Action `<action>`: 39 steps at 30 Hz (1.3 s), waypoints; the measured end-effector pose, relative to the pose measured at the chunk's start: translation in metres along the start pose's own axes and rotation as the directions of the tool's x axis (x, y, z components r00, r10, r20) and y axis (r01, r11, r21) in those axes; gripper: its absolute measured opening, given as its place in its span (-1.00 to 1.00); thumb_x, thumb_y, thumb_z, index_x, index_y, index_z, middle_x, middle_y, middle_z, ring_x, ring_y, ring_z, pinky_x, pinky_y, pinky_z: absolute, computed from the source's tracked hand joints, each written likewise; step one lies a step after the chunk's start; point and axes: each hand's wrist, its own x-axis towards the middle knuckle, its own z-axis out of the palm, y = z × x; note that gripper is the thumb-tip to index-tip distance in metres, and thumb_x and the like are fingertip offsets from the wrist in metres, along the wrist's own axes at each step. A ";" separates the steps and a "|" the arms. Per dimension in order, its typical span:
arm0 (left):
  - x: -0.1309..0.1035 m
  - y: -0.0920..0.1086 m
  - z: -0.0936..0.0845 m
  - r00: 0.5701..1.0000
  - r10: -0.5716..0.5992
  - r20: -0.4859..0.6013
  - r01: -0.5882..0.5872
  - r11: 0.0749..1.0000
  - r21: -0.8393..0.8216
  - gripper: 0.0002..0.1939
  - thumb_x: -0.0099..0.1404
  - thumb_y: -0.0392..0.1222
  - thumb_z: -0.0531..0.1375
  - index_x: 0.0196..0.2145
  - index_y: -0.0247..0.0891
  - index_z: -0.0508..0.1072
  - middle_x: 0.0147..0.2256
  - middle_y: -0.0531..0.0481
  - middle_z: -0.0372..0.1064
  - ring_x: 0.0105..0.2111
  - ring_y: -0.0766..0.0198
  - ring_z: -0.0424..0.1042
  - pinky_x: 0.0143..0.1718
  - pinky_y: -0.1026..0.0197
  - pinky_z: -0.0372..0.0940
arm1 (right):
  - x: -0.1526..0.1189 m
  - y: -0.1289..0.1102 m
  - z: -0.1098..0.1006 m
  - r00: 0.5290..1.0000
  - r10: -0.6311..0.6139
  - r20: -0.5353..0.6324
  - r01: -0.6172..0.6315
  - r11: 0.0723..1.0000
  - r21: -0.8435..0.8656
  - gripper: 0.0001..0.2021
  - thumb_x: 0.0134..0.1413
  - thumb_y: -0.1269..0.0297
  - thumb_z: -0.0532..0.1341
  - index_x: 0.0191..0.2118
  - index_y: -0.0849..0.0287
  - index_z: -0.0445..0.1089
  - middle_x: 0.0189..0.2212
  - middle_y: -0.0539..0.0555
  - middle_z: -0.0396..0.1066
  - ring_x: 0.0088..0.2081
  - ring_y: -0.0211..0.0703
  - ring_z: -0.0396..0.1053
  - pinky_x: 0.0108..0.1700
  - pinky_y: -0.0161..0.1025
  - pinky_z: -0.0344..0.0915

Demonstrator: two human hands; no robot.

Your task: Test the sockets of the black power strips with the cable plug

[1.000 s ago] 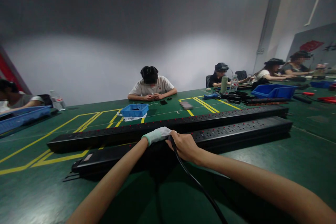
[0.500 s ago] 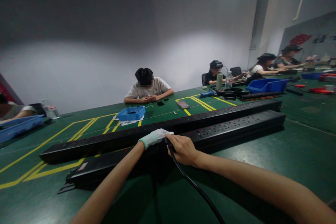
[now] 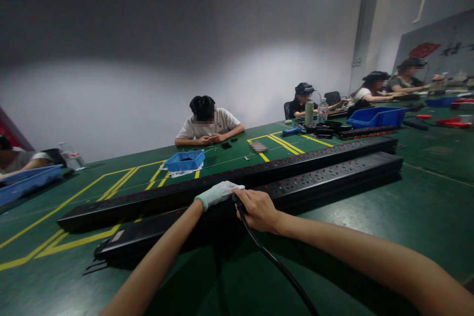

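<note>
A long black power strip (image 3: 314, 177) with rows of sockets and small red parts lies across the green table. My left hand (image 3: 218, 193), in a white glove with a mint cuff, is closed over the middle of this strip, its fingertips meeting my right hand. Bare and closed, my right hand (image 3: 257, 209) grips a black plug (image 3: 237, 201) against the strip; fingers cover most of the plug. From it a thick black power cord (image 3: 274, 261) runs down toward me. Just behind, a second black power strip (image 3: 122, 203) lies roughly parallel.
A blue tray (image 3: 185, 160) sits beyond the strips, across from a seated person (image 3: 207, 123). More blue bins (image 3: 376, 117) stand right and left. A blue-handled tool (image 3: 292, 131), a green bottle (image 3: 309, 113) and black parts lie at back right. Several co-workers sit along the table.
Both hands keep their place on the strip and plug. The view has shifted very slightly; otherwise little differs.
</note>
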 end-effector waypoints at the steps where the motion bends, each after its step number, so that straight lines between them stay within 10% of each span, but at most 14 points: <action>1: 0.000 0.001 0.000 1.000 -0.002 -0.002 0.002 1.000 -0.002 -0.65 0.30 -0.12 0.00 -0.08 -0.32 0.43 -0.10 -0.09 0.41 -0.08 0.16 0.37 0.00 0.18 0.21 | 0.000 0.000 0.000 1.000 0.001 0.000 -0.001 1.000 0.001 -0.56 0.08 0.33 0.06 0.10 0.29 0.15 -0.18 0.19 0.38 -0.21 -0.11 0.34 -0.17 -0.24 0.22; 39: 0.009 0.002 0.004 0.968 -0.195 -0.160 0.168 0.972 -0.166 -0.68 0.30 -0.03 -0.02 -0.17 -0.25 0.40 -0.24 0.01 0.40 -0.24 0.26 0.35 -0.13 0.26 0.22 | 0.001 -0.003 -0.001 1.000 0.015 -0.012 -0.015 1.000 -0.010 -0.59 0.10 0.33 0.05 0.08 0.28 0.17 -0.24 0.17 0.39 -0.26 -0.13 0.33 -0.21 -0.25 0.20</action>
